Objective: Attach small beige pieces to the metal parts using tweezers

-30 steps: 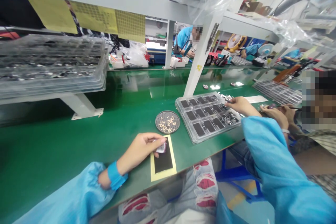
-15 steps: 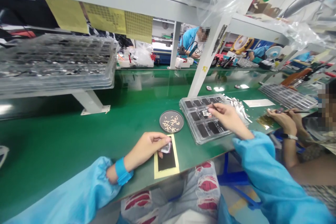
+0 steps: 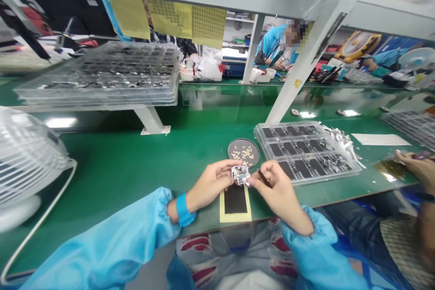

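Observation:
My left hand (image 3: 217,180) is closed on a small silvery housing with rounded corners (image 3: 235,173), held above a black pad on a yellow sheet (image 3: 235,199). My right hand (image 3: 277,188) meets it from the right. Its thumb and fingertips pinch a small silvery part (image 3: 244,178) against the housing; whether the two are joined, I cannot tell. Dark tweezers (image 3: 264,178) lie across the fingers of that hand. Just behind the hands is a round dark mesh dish (image 3: 231,149) with several small beige pieces. A clear compartment tray (image 3: 307,176) with dark flat parts lies to the right.
Stacked clear trays (image 3: 136,98) sit on a raised shelf at left, above a white fan (image 3: 27,163). A slanted white post (image 3: 299,72) rises behind the tray. Silvery strips (image 3: 343,142) lie by the tray's right edge. A co-worker's hand (image 3: 419,167) is at far right.
My right hand has come left from the compartment tray to the housing, bringing a small silvery part. My left hand has raised the housing slightly off the pad. The view has turned left.

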Demonstrator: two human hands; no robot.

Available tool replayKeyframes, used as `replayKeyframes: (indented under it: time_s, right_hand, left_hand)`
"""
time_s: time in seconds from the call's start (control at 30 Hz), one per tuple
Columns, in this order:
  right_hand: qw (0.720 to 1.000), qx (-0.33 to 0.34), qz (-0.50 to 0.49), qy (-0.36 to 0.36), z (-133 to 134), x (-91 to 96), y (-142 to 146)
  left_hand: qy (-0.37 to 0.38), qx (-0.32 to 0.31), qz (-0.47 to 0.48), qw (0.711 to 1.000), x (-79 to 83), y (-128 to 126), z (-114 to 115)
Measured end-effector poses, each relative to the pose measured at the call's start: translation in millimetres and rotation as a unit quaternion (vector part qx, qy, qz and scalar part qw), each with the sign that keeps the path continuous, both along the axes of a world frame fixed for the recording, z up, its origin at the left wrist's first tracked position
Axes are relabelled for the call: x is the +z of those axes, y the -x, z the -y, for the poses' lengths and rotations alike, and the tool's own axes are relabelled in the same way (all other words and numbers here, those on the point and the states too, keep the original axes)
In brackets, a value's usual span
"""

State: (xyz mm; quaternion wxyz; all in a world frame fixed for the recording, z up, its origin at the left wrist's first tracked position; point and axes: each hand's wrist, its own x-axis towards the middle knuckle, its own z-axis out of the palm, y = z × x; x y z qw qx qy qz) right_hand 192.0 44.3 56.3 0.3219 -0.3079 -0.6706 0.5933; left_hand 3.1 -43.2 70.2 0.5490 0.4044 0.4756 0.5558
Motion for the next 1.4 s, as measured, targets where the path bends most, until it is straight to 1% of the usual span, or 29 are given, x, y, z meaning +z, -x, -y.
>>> replayKeyframes:
  time_s: [0.1,0.2,0.27,0.3,0.43,0.57,0.67,0.77,0.87,0.93,1.0,1.07,1.13,1.2,1.27,1.33,1.4]
  right_hand:
    - [1.000,-0.020,0.010,-0.012,1,-4.8,6]
    - [0.999,-0.026,0.017,-0.007,-1,-5.0,9]
    - [1.000,-0.016,0.014,0.010,-2,-4.5,9]
    - [1.000,-0.011,0.010,0.018,-2,-4.4,9]
    - [0.999,-0.010,-0.006,0.030,-1,-6.4,9]
    - [0.999,-0.020,-0.024,0.033,0,-9.1,10]
    - [0.999,-0.019,-0.027,0.034,-1,-9.3,11]
    - [0.999,-0.021,-0.023,0.033,-1,-9.2,12]
    - [0.999,-0.029,-0.022,0.027,-1,-10.2,13]
    - [0.999,-0.035,-0.018,0.016,0,-11.1,14]
    - [0.999,-0.047,-0.015,-0.006,0,-11.5,15]
    - [0.998,-0.060,-0.013,-0.031,1,-11.4,16]
    - [0.997,-0.058,-0.009,-0.040,1,-11.2,18]
    - [0.999,-0.040,-0.008,-0.026,2,-10.8,21]
    - [0.999,-0.030,-0.017,-0.009,2,-10.2,24]
    - [0.999,-0.026,-0.034,0.003,3,-9.0,28]
    - [0.999,-0.014,-0.046,0.016,4,-7.5,32]
  left_hand:
    - [-0.020,-0.003,-0.011,1.000,-1.2,-1,2]
    - [-0.025,0.006,-0.097,0.995,-2.2,0,4]
    - [-0.026,0.015,-0.155,0.987,-2.2,0,5]
    - [-0.029,0.017,-0.169,0.985,-1.9,1,5]
    - [-0.032,0.014,-0.157,0.987,-0.7,0,5]
    - [-0.008,0.020,-0.140,0.990,0.0,-3,3]
    - [0.002,0.021,-0.147,0.989,0.1,-4,3]
    - [-0.003,0.028,-0.181,0.983,-0.1,-4,2]
    - [-0.023,0.047,-0.238,0.970,-0.1,-3,3]
    - [-0.042,0.059,-0.270,0.960,0.3,-2,4]
    - [-0.047,0.070,-0.280,0.956,1.1,-1,5]
    - [-0.037,0.074,-0.248,0.965,2.0,-1,5]
    - [-0.026,0.065,-0.164,0.984,2.7,-2,5]
    - [-0.022,0.049,-0.070,0.996,3.0,-4,4]
    - [-0.020,0.043,-0.011,0.999,2.9,-5,2]
    - [-0.032,0.042,0.007,0.999,2.7,-7,2]
    - [-0.058,0.046,0.001,0.997,2.3,-8,2]
